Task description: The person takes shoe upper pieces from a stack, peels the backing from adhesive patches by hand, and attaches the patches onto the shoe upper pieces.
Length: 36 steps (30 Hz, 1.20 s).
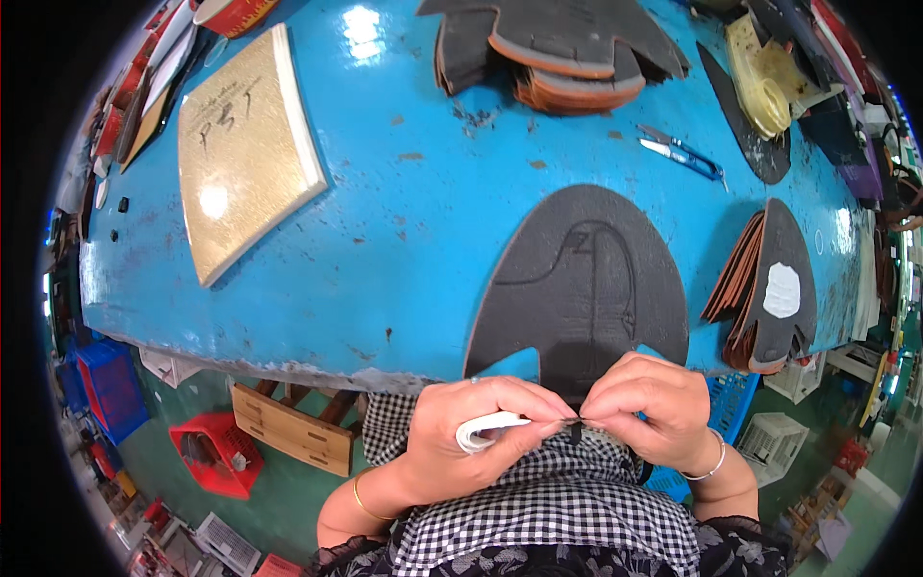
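Note:
A large dark grey leather-like cut piece [584, 279] with a rounded top and notches at its lower sides lies on the table in front of me. Its narrow lower tongue reaches over the table's near edge toward my fingers. My left hand [486, 423] pinches at the end of this tongue, with a small rolled white strip [488, 431] tucked in the same hand. Close against it, my right hand [649, 409] pinches at the same spot. Fingertips mostly hide a tiny dark bit between them.
The blue table [385, 240] carries a gold-covered pad [245, 144] at left and stacked dark pieces [577, 58] at the back. Blue-handled thread snips [683, 154] lie at right, near another stack [769, 288]. A wooden stool [293, 428] and red basket [216, 452] stand below.

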Each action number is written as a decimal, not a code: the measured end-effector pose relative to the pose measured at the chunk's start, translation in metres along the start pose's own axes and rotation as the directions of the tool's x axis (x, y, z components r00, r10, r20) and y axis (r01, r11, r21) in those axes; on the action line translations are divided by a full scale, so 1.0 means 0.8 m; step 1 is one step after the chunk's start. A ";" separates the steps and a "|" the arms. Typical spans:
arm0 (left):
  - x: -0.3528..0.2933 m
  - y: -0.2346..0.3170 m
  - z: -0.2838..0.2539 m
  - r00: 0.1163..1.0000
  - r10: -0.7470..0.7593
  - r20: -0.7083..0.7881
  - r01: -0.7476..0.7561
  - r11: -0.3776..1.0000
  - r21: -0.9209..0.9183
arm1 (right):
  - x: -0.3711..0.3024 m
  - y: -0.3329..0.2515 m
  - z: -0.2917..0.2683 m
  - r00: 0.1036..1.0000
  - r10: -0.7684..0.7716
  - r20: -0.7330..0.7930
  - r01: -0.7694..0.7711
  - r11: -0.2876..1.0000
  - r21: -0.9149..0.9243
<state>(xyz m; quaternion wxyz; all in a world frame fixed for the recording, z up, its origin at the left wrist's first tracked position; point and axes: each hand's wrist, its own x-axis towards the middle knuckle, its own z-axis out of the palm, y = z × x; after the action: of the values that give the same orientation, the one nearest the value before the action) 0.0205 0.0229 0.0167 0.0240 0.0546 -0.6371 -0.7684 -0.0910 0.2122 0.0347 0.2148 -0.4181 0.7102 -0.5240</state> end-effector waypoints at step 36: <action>0.301 0.043 -0.143 0.823 0.471 0.319 -0.466 0.237 0.852 | 0.316 0.091 -0.120 0.985 -0.130 -0.112 0.070 0.901 -0.429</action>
<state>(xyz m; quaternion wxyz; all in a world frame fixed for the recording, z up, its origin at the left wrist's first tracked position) -0.2063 -0.1208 0.0166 0.2194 -0.1323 -0.9331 -0.2523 -0.3303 0.0669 0.0357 0.0419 -0.4534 0.7976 -0.3956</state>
